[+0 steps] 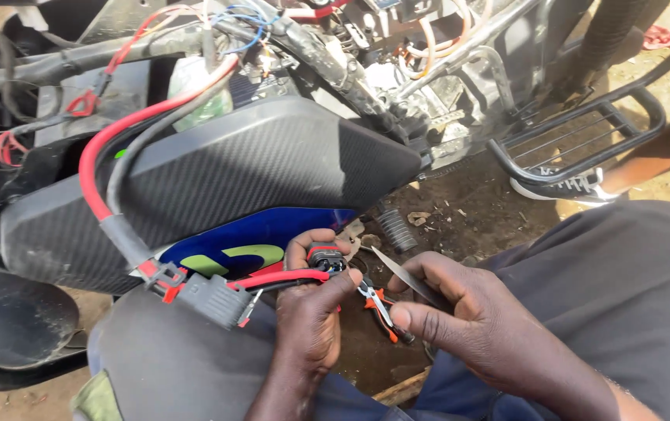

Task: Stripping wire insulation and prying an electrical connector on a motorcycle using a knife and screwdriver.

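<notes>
Black connector point(326, 258) between left fingers point(309, 244) (red cable point(276, 278) alongside)

Ground = bare dirt floor point(467, 214), brown, dusty, w/ small debris. Directly on it: black ribbed rubber grip point(396, 230) lying near the motorbike's side panel, scrap of wood point(401, 387) at bottom centre, white sneaker point(565, 185) under the black metal rack, something red point(660, 37) top right, too small to tell what.
</notes>
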